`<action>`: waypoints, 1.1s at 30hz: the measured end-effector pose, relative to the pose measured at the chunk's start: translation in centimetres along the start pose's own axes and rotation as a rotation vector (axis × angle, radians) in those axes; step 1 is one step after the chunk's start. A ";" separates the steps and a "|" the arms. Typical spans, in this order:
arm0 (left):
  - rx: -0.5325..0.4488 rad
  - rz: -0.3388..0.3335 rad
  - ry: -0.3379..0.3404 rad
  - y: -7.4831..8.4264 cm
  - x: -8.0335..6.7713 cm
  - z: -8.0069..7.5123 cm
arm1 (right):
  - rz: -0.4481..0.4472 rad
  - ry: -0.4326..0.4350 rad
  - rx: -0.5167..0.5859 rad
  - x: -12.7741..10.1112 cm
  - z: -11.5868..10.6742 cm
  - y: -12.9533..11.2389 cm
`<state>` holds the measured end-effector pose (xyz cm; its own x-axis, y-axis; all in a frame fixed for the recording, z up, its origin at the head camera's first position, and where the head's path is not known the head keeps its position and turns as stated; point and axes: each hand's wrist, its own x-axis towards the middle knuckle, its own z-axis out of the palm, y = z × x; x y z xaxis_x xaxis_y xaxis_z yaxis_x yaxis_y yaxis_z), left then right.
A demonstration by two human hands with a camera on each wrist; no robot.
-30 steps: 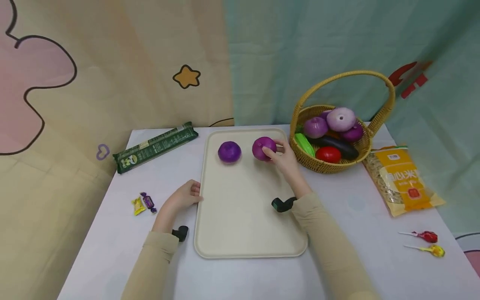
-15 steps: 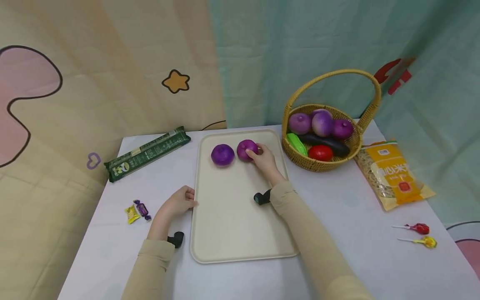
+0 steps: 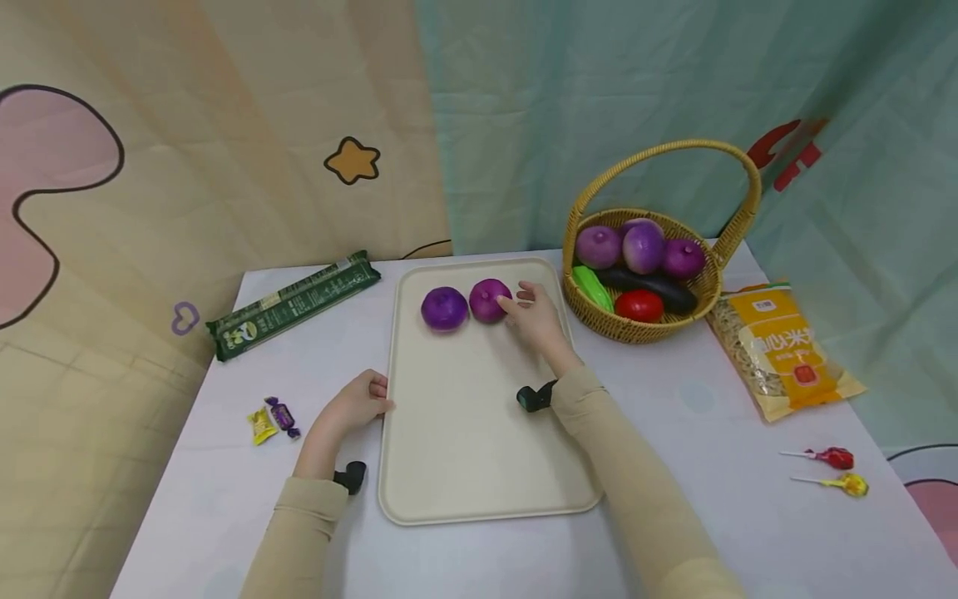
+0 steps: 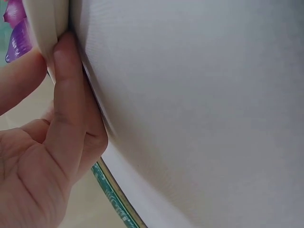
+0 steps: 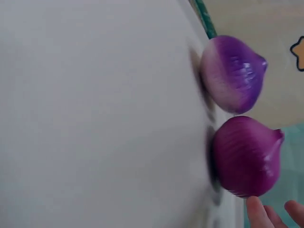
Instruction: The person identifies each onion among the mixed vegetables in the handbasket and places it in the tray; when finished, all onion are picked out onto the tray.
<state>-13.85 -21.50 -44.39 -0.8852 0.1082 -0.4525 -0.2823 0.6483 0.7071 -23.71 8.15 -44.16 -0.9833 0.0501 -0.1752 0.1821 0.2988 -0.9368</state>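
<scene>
My right hand (image 3: 537, 320) beside right onion (image 3: 490, 300), fingers loose, fingertips just touching it, no grip. Onion sits on tray (image 3: 479, 449) far end, close beside second onion (image 3: 445, 309). My left hand (image 3: 358, 401) pinches tray's left rim. Step, I judge: placing done, letting go. Next: basket (image 3: 651, 329) calls for clean lift over rim. Onions smooth, round, glossy purple; tray matte cream, rounded corners.

A staged play corner — cartoon cloth backdrop (image 3: 224, 125), toy vegetables in a basket (image 3: 644, 333).
</scene>
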 end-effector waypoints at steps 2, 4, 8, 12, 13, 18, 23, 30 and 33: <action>0.002 -0.004 0.004 0.0 -0.1 -0.1 | -0.051 0.018 0.003 -0.7 -1.1 -0.9; 0.003 -0.006 0.007 -0.1 -0.2 -0.1 | -0.109 0.042 0.005 -1.4 -2.5 -1.8; 0.008 0.000 0.012 -0.2 -0.4 -0.2 | -0.229 0.147 -0.031 -2.3 -5.9 -3.2; 0.008 -0.003 0.020 -0.2 -0.5 -0.3 | -0.278 0.324 -0.095 -1.9 -9.8 -3.4; 0.004 -0.006 0.023 -0.2 -0.5 -0.3 | -0.273 0.368 -0.105 -1.5 -10.8 -3.2; -0.006 -0.010 0.025 -0.3 -0.4 -0.2 | -0.161 0.529 -0.141 0.2 -14.5 -1.6; 0.003 -0.027 0.034 -0.5 -0.3 0.0 | -0.071 0.572 -0.143 1.3 -15.9 0.2; -0.006 -0.028 0.053 -0.6 -0.1 0.2 | -0.077 0.491 -0.173 2.3 -15.8 1.6; -0.012 -0.007 0.055 -0.5 0.0 0.3 | -0.078 0.490 -0.215 2.5 -15.8 1.6</action>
<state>-13.57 -21.64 -44.87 -0.9020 0.0619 -0.4272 -0.2926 0.6401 0.7104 -26.00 23.78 -41.36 -0.8905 0.4433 0.1020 0.1542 0.5052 -0.8491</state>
